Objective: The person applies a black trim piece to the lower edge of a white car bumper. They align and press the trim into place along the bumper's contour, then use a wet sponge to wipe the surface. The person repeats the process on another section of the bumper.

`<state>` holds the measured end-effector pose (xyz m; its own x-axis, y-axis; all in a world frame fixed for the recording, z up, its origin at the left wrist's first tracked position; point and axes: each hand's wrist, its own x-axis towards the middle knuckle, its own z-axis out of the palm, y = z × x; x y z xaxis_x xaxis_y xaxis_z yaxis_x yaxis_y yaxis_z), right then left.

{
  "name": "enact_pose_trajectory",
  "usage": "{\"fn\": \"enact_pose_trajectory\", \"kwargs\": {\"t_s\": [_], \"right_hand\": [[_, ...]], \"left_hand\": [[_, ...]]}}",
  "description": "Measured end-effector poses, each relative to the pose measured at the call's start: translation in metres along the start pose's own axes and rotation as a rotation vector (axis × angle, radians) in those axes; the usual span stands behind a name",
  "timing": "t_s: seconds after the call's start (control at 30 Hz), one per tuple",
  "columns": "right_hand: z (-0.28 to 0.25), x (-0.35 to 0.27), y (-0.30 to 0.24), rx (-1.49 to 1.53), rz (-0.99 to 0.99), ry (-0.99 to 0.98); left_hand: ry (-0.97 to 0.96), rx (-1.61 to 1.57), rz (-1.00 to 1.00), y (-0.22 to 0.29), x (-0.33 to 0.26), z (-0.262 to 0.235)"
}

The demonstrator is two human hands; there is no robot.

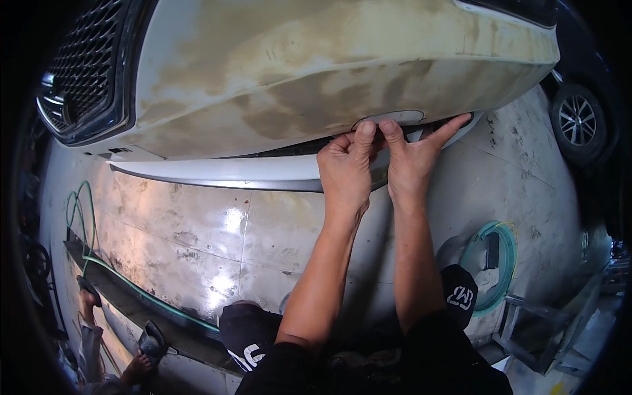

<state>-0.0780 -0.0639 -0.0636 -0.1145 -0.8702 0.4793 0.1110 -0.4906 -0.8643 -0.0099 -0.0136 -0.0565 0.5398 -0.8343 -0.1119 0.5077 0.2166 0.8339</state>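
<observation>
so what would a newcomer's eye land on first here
Probably the car bumper across the top, blotched yellow and brown. Next, the left hand and right hand, close together at its lower edge beside a pale rounded piece. Then perhaps the green coil at lower right.

A pale grey, scuffed floor [197, 220] with straight joints. On it, a coiled green hose [507, 273] lies rightward; a slender green line [150, 301] trails leftward.
</observation>
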Motion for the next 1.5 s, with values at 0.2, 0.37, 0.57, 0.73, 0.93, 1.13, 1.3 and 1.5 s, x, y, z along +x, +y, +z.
{"fn": "enact_pose_trajectory", "kwargs": {"t_s": [0.2, 0.37, 0.57, 0.73, 0.93, 1.13, 1.3, 1.5], "right_hand": [[0.004, -0.003, -0.003, 0.009, -0.016, 0.012], [0.007, 0.0, -0.001, -0.111, -0.057, 0.053], [0.003, 0.001, 0.002, -0.207, -0.025, 0.005], [-0.005, 0.002, 0.005, -0.274, -0.035, 0.004], [-0.008, -0.005, 0.01, -0.242, -0.082, -0.015], [-0.004, -0.012, 0.016, -0.276, -0.119, 0.012], [0.0, -0.007, 0.013, -0.289, -0.079, 0.035], [-0.001, -0.008, 0.007, -0.199, -0.039, -0.016]], "left_hand": [[-0.013, -0.015, -0.043, 0.006, -0.001, -0.003], [-0.064, -0.039, -0.07, 0.012, 0.001, 0.002], [-0.09, 0.084, -0.089, 0.008, 0.002, -0.02], [-0.018, 0.125, -0.034, -0.008, -0.007, -0.035], [0.023, 0.253, 0.124, -0.002, -0.009, -0.038], [0.048, 0.265, 0.168, 0.004, -0.002, -0.028], [0.058, 0.328, 0.209, 0.005, -0.002, -0.029], [0.107, 0.404, 0.183, 0.016, -0.007, -0.021]]}}
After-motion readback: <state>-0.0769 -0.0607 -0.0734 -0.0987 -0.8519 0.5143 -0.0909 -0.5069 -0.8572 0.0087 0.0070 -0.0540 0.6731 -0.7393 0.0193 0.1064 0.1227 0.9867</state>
